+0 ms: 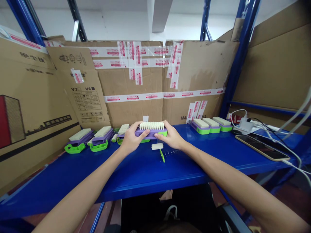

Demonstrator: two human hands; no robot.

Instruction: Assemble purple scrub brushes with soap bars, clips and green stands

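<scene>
Both my hands grip one purple and green scrub brush [152,132], its cream bristles facing up, just above the blue shelf. My left hand [132,139] is closed on its left end with the thumb across the purple side. My right hand [173,136] closes on the green right end, thumb on the near side. Below the brush lie a small cream block [157,146] and a thin green piece [162,155]. Small springs [173,152] appear scattered beside them. Behind my left hand another brush [123,130] is partly hidden.
Left on the blue shelf [136,174] stand a brush [81,136] and another brush [103,133] with green handle parts. Several assembled brushes [212,124] line the right rear. A phone [261,147], charger [243,124] and white cables lie at right. Taped cardboard [136,81] walls the back.
</scene>
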